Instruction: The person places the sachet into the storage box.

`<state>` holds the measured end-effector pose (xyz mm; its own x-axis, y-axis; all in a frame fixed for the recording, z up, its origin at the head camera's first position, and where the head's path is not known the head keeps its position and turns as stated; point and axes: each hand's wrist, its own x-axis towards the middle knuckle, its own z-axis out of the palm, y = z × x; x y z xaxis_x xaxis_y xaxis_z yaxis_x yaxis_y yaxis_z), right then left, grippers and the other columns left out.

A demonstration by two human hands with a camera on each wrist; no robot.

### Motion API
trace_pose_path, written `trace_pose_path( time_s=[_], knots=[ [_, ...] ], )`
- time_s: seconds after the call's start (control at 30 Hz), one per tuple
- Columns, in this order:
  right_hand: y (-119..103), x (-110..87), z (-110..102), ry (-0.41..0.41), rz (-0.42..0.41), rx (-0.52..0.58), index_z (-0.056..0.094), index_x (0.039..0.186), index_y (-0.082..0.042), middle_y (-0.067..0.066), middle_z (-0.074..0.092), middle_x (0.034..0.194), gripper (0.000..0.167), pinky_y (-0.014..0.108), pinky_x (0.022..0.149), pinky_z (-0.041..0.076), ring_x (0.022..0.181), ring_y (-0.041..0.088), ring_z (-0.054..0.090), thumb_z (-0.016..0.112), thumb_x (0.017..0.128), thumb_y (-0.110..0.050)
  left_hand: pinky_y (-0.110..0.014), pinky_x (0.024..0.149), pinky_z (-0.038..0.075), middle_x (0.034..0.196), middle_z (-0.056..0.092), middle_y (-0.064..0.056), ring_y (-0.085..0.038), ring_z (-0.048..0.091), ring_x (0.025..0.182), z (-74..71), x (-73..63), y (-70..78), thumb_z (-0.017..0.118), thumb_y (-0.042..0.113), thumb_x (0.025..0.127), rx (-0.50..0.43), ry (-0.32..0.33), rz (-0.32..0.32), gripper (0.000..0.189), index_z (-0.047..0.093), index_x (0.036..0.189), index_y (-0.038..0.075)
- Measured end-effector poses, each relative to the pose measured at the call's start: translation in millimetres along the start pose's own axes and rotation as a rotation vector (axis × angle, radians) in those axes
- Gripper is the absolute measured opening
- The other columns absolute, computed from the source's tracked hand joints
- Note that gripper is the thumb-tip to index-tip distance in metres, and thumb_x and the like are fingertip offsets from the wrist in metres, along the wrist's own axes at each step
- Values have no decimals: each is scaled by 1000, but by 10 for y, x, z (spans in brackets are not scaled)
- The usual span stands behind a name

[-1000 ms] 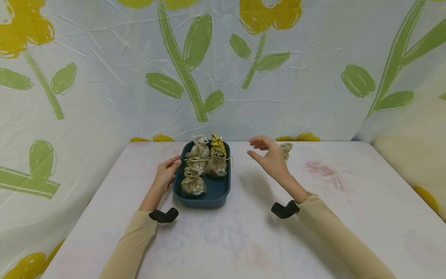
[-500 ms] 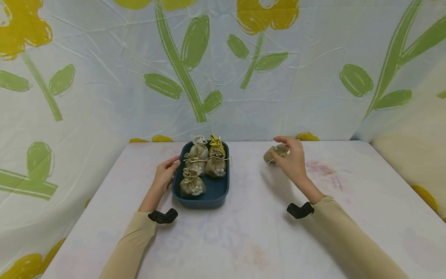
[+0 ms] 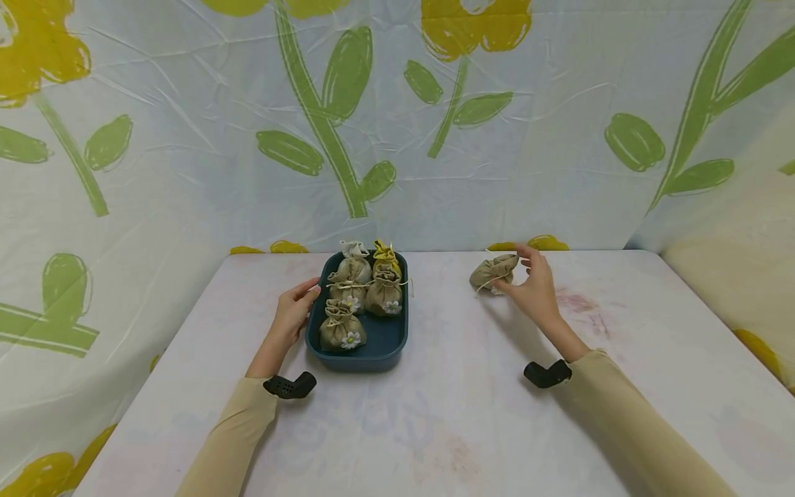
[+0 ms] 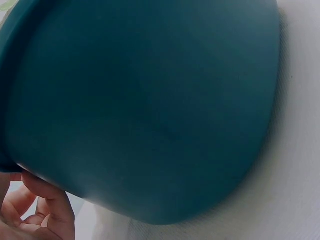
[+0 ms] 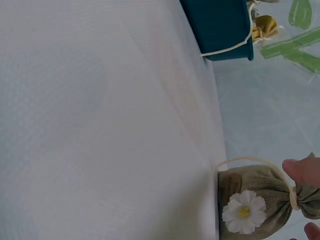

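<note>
A dark blue box (image 3: 389, 336) stands left of the table's middle. Inside are several small drawstring pouches (image 3: 344, 333), brown ones with daisies, one pale-topped, one yellow. My left hand (image 3: 292, 314) holds the box's left side; in the left wrist view its curled fingers (image 4: 52, 200) meet the wall below the rim. Farther right, a brown drawstring pouch (image 3: 488, 272) sits near the table's back edge, with a white flower (image 5: 243, 212) on its front. My right hand (image 3: 533, 286) is at its right side, thumb and fingers parted around the gathered neck, thumb tip overlapping it in the right wrist view.
A white cloth with faint prints covers the table (image 3: 404, 435). Behind it hangs a flowered curtain (image 3: 546, 159), close to the back edge. A thin cord (image 5: 227, 49) dangles over the box's outer wall. Each wrist wears a black camera mount (image 3: 546, 374).
My right hand has moved right, past the pouch, to the neck side, uncovering the pouch. My left hand stays at the box, which has not moved on the table.
</note>
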<state>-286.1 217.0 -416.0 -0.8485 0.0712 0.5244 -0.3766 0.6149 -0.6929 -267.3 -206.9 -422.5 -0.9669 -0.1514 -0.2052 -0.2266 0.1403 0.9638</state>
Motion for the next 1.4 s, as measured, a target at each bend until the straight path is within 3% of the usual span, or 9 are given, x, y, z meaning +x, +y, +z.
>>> trace_pose_path(
  time_s=[0.17, 0.33, 0.53, 0.73, 1.03, 1.23, 1.4],
  knots=[
    [55, 9, 0, -117, 130, 18, 35, 138, 7, 30, 44, 135, 76, 53, 105, 34, 123, 46, 44, 78, 76, -3, -19, 45, 33, 102, 55, 3, -3, 45, 61, -6, -4, 6, 52, 26, 99, -4, 0, 3, 41, 52, 140, 18],
    [119, 11, 6, -170, 172, 27, 37, 135, 8, 31, 47, 132, 69, 52, 105, 36, 123, 46, 46, 76, 80, -5, -19, 44, 32, 97, 55, 5, -3, 45, 59, -8, 2, 0, 53, 26, 99, -7, 2, 2, 41, 52, 139, 18],
    [182, 12, 40, -144, 133, 0, 51, 123, 10, 31, 53, 125, 47, 53, 100, 41, 117, 47, 51, 71, 82, -3, -19, 46, 34, 94, 55, 6, -4, 47, 63, -8, -6, 14, 52, 26, 99, -2, 0, -4, 42, 52, 140, 18],
    [198, 20, 64, -72, 109, -40, 61, 113, 8, 31, 61, 114, 39, 53, 93, 45, 106, 47, 58, 75, 79, -3, -19, 46, 34, 96, 55, 5, -3, 47, 63, -10, -4, 11, 52, 25, 99, 3, -1, -2, 41, 52, 139, 18],
    [183, 30, 65, -13, -14, -84, 67, 91, 9, 28, 67, 91, 20, 51, 84, 51, 91, 44, 65, 76, 75, 1, -19, 44, 32, 95, 55, 5, -2, 45, 59, -11, 6, 13, 52, 25, 99, -1, 3, 0, 41, 52, 139, 18],
    [169, -1, 71, -1, -60, -115, 67, 90, 11, 29, 66, 87, 18, 51, 79, 53, 86, 44, 66, 75, 76, 4, -19, 44, 33, 95, 55, 5, -2, 46, 58, -4, -4, 13, 52, 25, 99, -4, 2, -3, 40, 53, 139, 18],
    [114, -22, 68, -20, -67, -77, 66, 92, 11, 29, 67, 88, 17, 51, 77, 54, 85, 44, 67, 72, 77, 6, -19, 45, 35, 98, 55, 3, -3, 48, 61, -11, -3, 17, 52, 25, 99, -10, -7, -16, 41, 52, 140, 18]
  ],
)
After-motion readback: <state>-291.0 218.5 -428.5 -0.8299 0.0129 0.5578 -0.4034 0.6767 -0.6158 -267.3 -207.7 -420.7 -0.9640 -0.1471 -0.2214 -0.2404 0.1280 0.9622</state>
